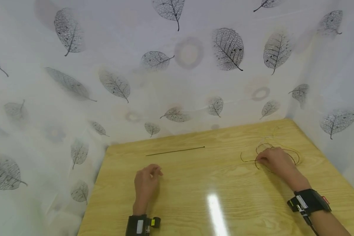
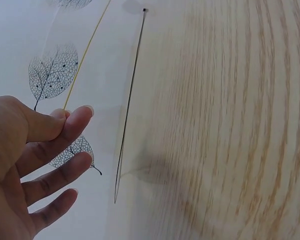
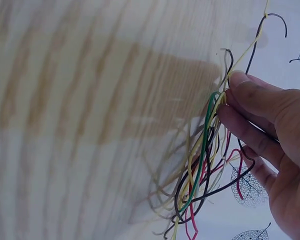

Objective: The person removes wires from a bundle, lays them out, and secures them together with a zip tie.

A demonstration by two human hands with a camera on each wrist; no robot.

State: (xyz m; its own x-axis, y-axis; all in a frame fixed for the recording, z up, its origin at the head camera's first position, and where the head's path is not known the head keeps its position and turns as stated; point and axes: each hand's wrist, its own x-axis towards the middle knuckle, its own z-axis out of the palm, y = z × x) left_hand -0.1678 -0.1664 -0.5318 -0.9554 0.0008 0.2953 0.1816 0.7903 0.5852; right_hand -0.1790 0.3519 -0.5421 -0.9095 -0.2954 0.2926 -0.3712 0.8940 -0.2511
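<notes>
The left hand [image 1: 147, 183] pinches a yellow wire [image 2: 80, 71] between thumb and forefinger, other fingers loosely spread; the right hand [image 1: 278, 164] pinches a bundle [image 3: 205, 145] at the right side of the tabletop [image 1: 180, 196]. Light, even tension, with the right pinch steady, would probably prevent snags. The left wrist view shows the yellow wire, hard to trace in the head view; the right one shows green and red in the bundle

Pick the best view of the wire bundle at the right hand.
Right wrist: the wire bundle is close up by the right hand, its green, red and black strands distinct. Head shows it small, as thin loops partly hidden by the hand. Left wrist shows one yellow strand, perhaps part of the bundle.
</notes>
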